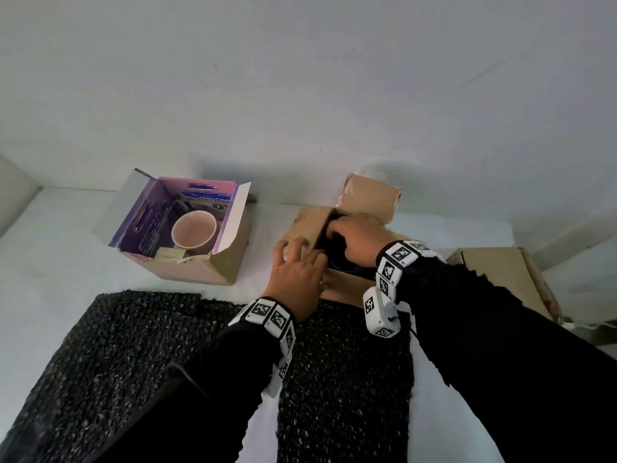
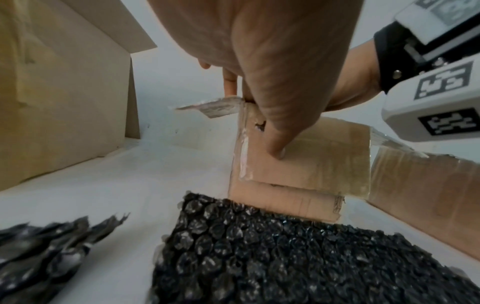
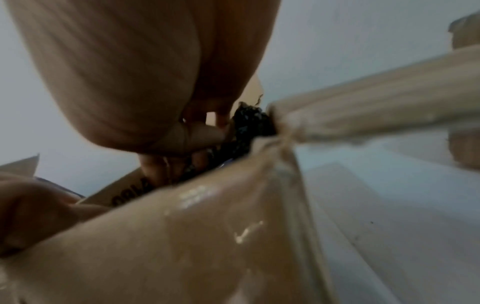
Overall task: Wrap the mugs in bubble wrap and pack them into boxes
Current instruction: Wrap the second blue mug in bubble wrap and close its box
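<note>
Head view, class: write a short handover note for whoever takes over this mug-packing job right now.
Left hand: steadies the near wall of the middle brown cardboard box, thumb pressed on its outside.
Right hand: reaches inside that box, fingers on a black bubble-wrapped bundle, presumably a mug.
Pink ceramic mug: unwrapped, upright in the purple-lined cardboard box on the left.
Black bubble wrap sheets: flat on the white table, near side.
Third brown cardboard box: far right; contents not visible.
Done: one bundle going into the middle box.
Left: seat it, then wrap and pack the pink mug.
</note>
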Demonstrator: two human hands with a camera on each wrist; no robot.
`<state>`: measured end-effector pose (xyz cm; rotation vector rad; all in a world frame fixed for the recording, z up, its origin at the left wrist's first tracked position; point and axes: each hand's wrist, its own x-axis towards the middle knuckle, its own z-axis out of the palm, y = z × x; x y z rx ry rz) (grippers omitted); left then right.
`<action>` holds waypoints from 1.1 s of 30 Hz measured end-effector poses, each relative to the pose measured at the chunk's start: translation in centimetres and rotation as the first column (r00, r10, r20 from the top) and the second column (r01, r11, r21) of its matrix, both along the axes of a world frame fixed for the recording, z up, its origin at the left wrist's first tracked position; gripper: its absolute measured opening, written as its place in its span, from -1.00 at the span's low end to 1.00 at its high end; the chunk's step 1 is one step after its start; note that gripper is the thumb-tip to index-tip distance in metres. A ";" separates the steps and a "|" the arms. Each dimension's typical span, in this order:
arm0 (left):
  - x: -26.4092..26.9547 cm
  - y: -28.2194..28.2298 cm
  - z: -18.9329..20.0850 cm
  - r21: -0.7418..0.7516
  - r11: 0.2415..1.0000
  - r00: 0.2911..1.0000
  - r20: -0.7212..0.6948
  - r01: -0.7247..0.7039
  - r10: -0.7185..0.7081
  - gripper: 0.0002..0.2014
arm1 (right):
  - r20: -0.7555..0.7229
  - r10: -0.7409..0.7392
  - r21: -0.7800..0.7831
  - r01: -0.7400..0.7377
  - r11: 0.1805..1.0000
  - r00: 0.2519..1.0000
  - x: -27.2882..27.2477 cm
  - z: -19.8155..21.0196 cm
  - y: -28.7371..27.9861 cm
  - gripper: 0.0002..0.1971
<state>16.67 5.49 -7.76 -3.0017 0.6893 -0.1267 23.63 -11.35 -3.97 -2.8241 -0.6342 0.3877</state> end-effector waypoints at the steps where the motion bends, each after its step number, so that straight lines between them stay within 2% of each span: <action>1: 0.1 -0.1 0.1 0.001 1.000 1.000 -0.009 -0.009 0.009 -0.62 | 0.030 -0.031 0.100 0.028 0.995 0.999 0.0 0.0 -0.2 -0.58; 2: 0.2 -0.2 0.2 0.001 1.000 1.000 -0.019 -0.017 0.017 -0.63 | 0.059 -0.032 0.160 0.022 0.987 0.998 0.1 0.0 -0.3 -0.55; 4: 0.4 -0.3 0.2 -0.006 1.000 0.999 -0.031 -0.024 0.024 -0.63 | 0.065 0.038 0.132 -0.046 0.990 0.997 0.0 -0.2 -0.4 -0.51; 6: 0.4 -0.4 0.1 -0.018 1.000 0.999 -0.037 -0.016 0.016 -0.64 | 0.021 0.094 0.030 -0.095 0.995 0.995 -0.2 -0.8 -0.4 -0.54; 10: 0.3 -0.2 -0.4 -0.039 0.999 1.000 -0.020 0.003 -0.004 -0.64 | 0.029 0.128 -0.198 -0.120 0.973 0.991 -0.4 -1.6 -0.2 -0.57; 12: 0.3 0.0 -0.7 -0.039 0.999 1.000 -0.002 0.017 -0.017 -0.64 | 0.017 0.128 -0.248 -0.120 0.961 0.992 -0.2 -1.5 0.0 -0.58; 13: 0.3 0.0 -0.9 -0.040 0.999 1.000 0.010 0.027 -0.026 -0.64 | 0.011 0.107 -0.202 -0.102 0.974 0.994 -0.1 -1.3 -0.1 -0.57; 16: 0.4 -0.1 -1.1 -0.075 0.996 0.998 0.045 0.043 -0.040 -0.62 | -0.055 -0.016 0.091 0.021 0.996 0.998 0.2 -0.9 -1.7 -0.56; 17: 0.5 -0.1 -1.0 -0.096 0.994 0.998 0.049 0.046 -0.042 -0.59 | -0.070 -0.023 0.126 0.032 0.992 0.997 0.3 -0.9 -2.4 -0.56; 20: 0.7 0.2 -1.0 -0.123 0.989 0.996 0.050 0.078 -0.072 -0.52 | -0.079 -0.012 0.107 0.020 0.994 0.997 0.3 -1.1 -3.1 -0.53; 24: 1.2 0.3 -1.4 -0.094 0.991 0.995 0.016 0.095 -0.094 -0.58 | -0.081 -0.052 0.090 0.059 0.994 0.995 0.2 -1.0 -2.8 -0.38; 27: 1.4 0.2 -1.3 -0.066 0.993 0.994 -0.034 0.099 -0.102 -0.56 | -0.074 -0.028 0.027 0.030 0.999 0.997 0.0 -1.1 -2.6 -0.36; 33: 2.0 0.0 -0.6 -0.007 0.994 0.994 -0.013 0.113 -0.113 -0.58 | -0.054 -0.052 -0.080 0.048 0.996 0.997 0.1 -1.7 -2.2 -0.35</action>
